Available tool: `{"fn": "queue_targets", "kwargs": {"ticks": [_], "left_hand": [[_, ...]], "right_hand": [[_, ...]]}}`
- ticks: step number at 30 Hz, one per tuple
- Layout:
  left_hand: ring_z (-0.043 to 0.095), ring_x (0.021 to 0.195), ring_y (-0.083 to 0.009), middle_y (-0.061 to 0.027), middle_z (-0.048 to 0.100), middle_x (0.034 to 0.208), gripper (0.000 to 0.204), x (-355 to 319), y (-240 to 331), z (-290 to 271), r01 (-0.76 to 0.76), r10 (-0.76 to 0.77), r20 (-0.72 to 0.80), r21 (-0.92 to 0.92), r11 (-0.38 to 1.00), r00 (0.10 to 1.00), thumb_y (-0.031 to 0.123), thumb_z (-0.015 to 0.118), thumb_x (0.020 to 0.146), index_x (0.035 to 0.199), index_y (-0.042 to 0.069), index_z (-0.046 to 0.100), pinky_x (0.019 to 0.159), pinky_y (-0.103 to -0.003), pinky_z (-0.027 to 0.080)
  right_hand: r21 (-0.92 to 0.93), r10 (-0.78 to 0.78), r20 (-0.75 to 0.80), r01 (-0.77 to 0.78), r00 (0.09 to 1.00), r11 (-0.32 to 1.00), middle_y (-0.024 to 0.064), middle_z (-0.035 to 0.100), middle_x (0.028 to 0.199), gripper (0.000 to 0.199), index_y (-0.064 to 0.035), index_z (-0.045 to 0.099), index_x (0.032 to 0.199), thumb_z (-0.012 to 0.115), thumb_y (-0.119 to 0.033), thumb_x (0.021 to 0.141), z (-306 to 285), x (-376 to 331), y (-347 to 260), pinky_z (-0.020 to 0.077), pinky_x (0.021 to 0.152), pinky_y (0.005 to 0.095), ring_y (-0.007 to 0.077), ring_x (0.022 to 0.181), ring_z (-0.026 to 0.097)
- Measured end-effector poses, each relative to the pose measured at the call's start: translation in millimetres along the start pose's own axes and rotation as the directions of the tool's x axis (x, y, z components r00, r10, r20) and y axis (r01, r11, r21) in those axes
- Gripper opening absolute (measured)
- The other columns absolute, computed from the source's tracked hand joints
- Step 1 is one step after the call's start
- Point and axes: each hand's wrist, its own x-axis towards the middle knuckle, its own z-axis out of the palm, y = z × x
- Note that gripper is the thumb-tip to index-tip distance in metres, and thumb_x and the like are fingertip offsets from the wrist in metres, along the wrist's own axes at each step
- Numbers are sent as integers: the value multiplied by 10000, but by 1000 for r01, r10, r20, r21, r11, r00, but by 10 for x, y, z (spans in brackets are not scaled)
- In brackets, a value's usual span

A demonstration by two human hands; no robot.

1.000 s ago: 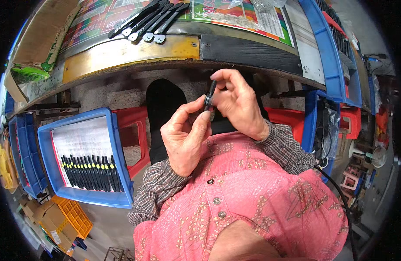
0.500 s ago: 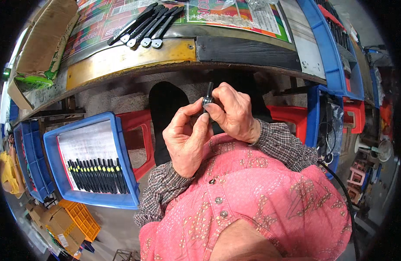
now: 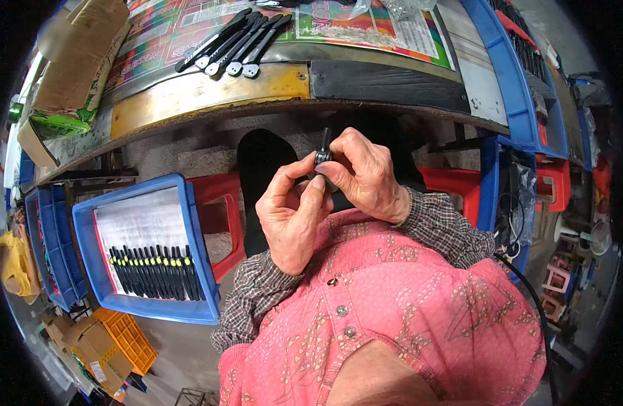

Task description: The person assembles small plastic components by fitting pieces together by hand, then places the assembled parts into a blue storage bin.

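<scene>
Both hands meet in front of my chest, below the workbench edge. My right hand (image 3: 367, 177) grips a small black tool-like part (image 3: 324, 150) that stands upright, its tip poking above the fingers. My left hand (image 3: 292, 215) presses its thumb and forefinger against the lower end of the same part. Most of the part is hidden by the fingers. Several finished black pieces (image 3: 232, 42) with pale ends lie in a fan on the bench top.
A blue tray (image 3: 196, 230) at my left holds a row of several black pieces with yellow tips. A workbench (image 3: 210, 91) with colourful printed sheets curves above. Red stools, blue crates, a cardboard box and an orange crate stand around.
The hands stay together on the black part and have dropped slightly; the part sits more upright between the fingers. The view has tilted a little.
</scene>
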Motion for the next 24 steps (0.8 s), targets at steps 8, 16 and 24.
{"fn": "queue_targets", "kwargs": {"ticks": [8,16,24], "left_hand": [[516,585,-36,-4,579,730,259,-10,-27,24,-34,34,0,22,999,999,-20,558,885,1143,-5,563,494,-169,390],[522,600,-39,-13,592,769,257,43,32,-15,1,0,-20,8,1000,1000,-16,563,885,1141,0,560,511,-168,408],[542,626,-66,-42,603,831,248,-16,8,-92,-29,31,-30,74,997,999,12,558,890,1137,-9,565,531,-196,439]], "right_hand": [[-100,-52,-50,47,997,994,111,487,660,235,-31,486,793,631,-208,847,87,-12,72,434,467,373,291,558,562],[20,11,6,-11,1000,1000,116,514,688,243,-34,506,797,638,-234,842,45,69,40,443,473,368,295,582,578],[-74,-90,-20,88,996,993,119,509,679,148,-24,548,795,674,-97,769,145,83,-4,430,468,376,288,552,548]]}}
